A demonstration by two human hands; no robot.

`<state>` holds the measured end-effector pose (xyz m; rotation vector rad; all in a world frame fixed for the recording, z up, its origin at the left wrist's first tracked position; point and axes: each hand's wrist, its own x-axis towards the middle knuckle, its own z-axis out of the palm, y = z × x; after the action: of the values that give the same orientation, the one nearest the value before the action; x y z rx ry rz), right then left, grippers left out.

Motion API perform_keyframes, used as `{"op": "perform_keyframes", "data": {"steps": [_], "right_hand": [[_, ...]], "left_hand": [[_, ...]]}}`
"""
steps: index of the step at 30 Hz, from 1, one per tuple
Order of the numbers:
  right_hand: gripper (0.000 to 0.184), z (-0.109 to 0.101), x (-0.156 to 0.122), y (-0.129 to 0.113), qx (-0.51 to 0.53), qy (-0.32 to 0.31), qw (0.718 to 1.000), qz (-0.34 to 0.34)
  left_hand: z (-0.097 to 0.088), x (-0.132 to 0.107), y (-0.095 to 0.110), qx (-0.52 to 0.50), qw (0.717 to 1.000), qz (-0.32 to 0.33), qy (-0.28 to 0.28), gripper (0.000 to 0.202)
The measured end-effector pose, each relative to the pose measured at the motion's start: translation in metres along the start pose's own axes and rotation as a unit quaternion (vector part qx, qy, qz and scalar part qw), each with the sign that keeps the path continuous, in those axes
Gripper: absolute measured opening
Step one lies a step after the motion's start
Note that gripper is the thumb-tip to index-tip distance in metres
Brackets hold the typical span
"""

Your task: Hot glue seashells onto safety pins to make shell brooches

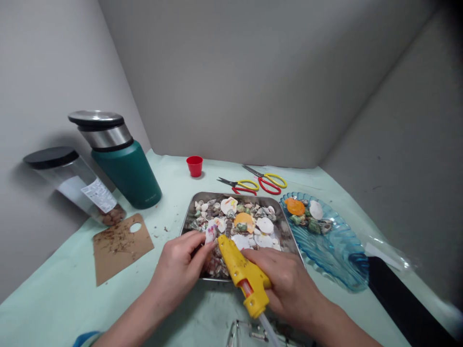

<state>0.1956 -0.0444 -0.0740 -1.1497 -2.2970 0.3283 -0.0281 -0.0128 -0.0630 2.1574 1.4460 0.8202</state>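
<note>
My right hand [289, 284] is wrapped round a yellow hot glue gun [240, 267], with a pale glue stick [268, 330] coming out of its back end. The nozzle points up and left, close to a white seashell [211, 232] with pink-purple marks. Thumb and fingers of my left hand [184, 262] pinch that shell above the near left part of a metal tray [298, 248]. Several shells fill the tray, among them an orange scallop shell [243, 220] and white flat shells [265, 225]. Whether nozzle and shell touch, I cannot tell.
A blue scalloped dish [325, 258] with some shells stands right of the tray. Behind lie two pairs of scissors [237, 185] and a red cup [195, 166]. Leftward are a green bottle [126, 173], a clear jar [83, 188] and stained cardboard [119, 250]. A wire stand [235, 332] is nearest me.
</note>
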Motion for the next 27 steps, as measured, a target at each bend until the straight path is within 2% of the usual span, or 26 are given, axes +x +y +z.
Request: {"op": "perform_keyframes", "data": {"steps": [7,17,23,27], "right_hand": [[0.024,-0.0003,-0.0004,-0.0002,-0.009,0.009,1.0,-0.009],[0.022,-0.0006,0.0002,-0.0006,0.002,0.008,1.0,-0.006],[0.023,-0.0007,0.0003,-0.0003,0.002,0.004,1.0,-0.005],[0.025,-0.0017,0.0013,0.0016,0.014,-0.021,0.999,0.034]], "left_hand": [[-0.0004,-0.0009,0.0014,-0.004,1.0,-0.018,-0.003,0.034],[-0.0017,-0.0019,0.0015,-0.064,0.995,-0.066,-0.023,0.036],[-0.0026,-0.0016,0.0015,-0.142,0.984,-0.101,-0.029,0.036],[-0.0054,-0.0002,0.0068,-0.24,0.957,-0.158,-0.041,0.032]]}}
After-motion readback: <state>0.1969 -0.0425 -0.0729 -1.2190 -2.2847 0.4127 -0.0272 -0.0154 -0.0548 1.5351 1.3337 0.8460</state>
